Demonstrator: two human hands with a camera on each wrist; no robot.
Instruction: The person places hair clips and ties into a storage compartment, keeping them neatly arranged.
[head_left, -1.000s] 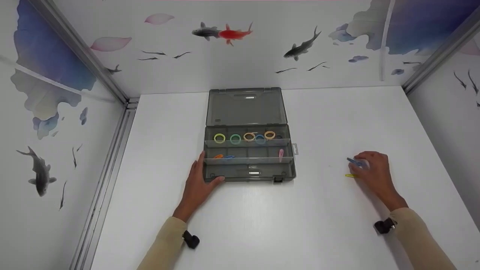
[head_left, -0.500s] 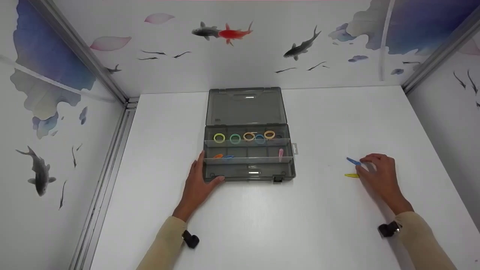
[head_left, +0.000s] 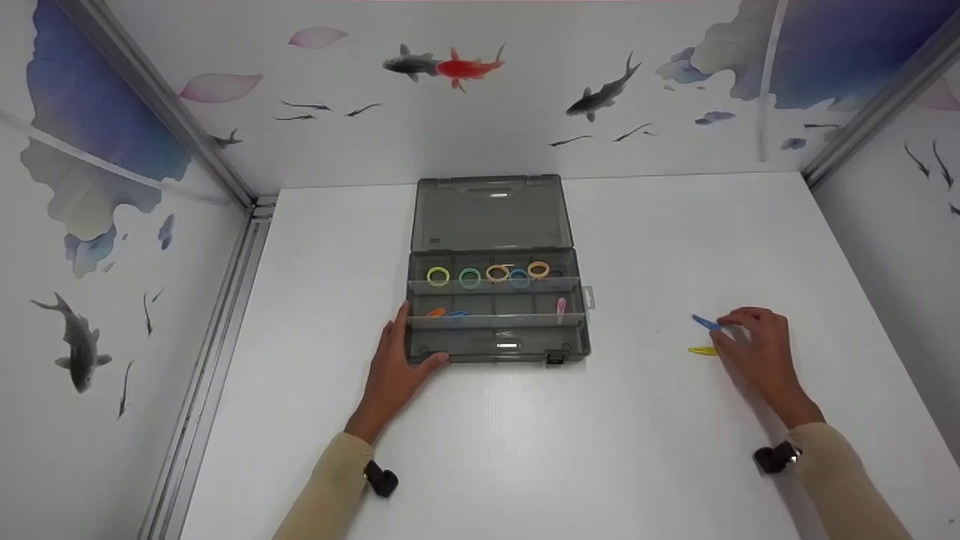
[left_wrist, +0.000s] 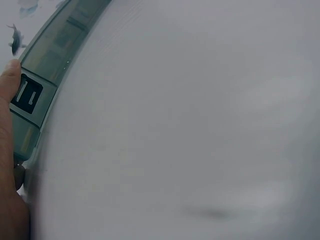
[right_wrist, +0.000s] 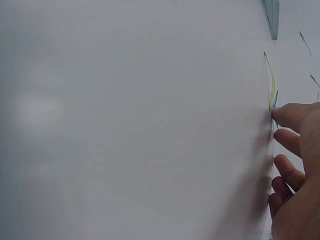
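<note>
My left hand (head_left: 391, 379) rests against the near left corner of the grey divided box (head_left: 495, 341), thumb along its front edge and fingers along its left side. The box's lid (head_left: 491, 217) lies back, raised. On the right side of the table, my right hand (head_left: 761, 349) pinches one end of a blue hair clip (head_left: 703, 322) between thumb and index finger. A yellow hair clip (head_left: 702, 351) lies just in front of it, close to the thumb. In the right wrist view both the yellow clip (right_wrist: 272, 82) and the blue clip (right_wrist: 276, 99) show near the thumb.
Coloured hair ties (head_left: 470, 278) sit in the box's back row. The middle row holds an orange clip (head_left: 436, 312), a blue clip (head_left: 457, 314) and a pink clip (head_left: 561, 308). Walls painted with fish (head_left: 469, 67) border the white table (head_left: 525, 450).
My right hand has shifted slightly right and back toward the clip's end, so more of the blue and yellow clips shows. My left hand and the box stay put.
</note>
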